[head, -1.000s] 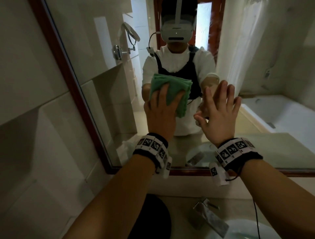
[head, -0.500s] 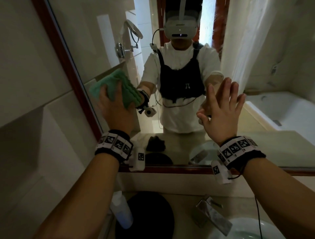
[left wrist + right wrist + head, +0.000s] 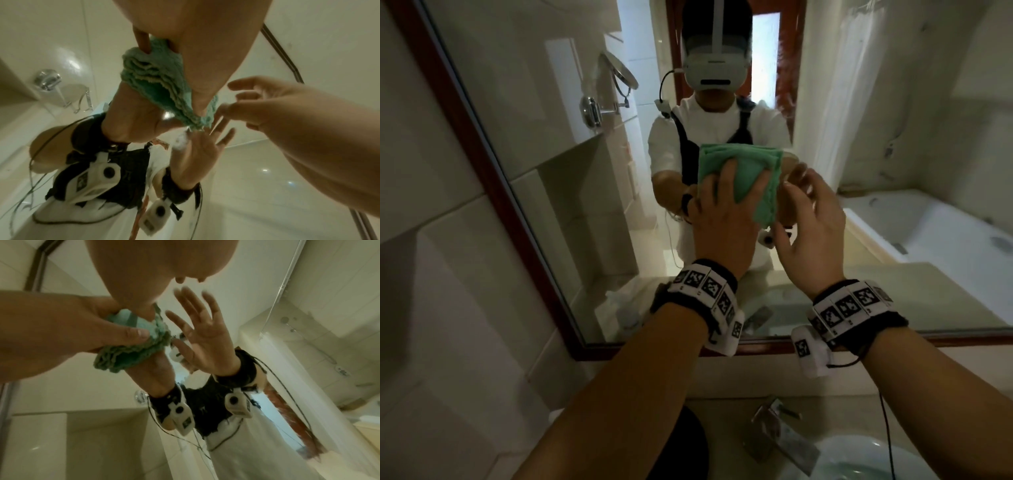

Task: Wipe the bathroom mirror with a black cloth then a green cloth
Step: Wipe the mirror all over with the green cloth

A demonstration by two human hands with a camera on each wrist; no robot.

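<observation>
1. Left hand (image 3: 722, 219) fingers gripped folded green cloth (image 3: 743, 171) against mirror (image 3: 551, 137).
2. Right hand (image 3: 811, 219) fingers loosely spread, empty, just right of it.
3. Wristbands (image 3: 705, 287) bore black-white marker squares.
4. Counter (image 3: 729, 411), tap (image 3: 770, 425) below fingers.

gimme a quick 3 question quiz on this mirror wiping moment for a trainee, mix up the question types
1. Multiple choice: which cloth does the left hand hold against the mirror? A black, B green, C white.
2. True or false: the right hand holds a black cloth.
3. Fill in: below the mirror, the faucet stands beside a white ____.
Key: 1 B, the green cloth. 2 False, its fingers are spread and it holds nothing. 3 basin.
</observation>
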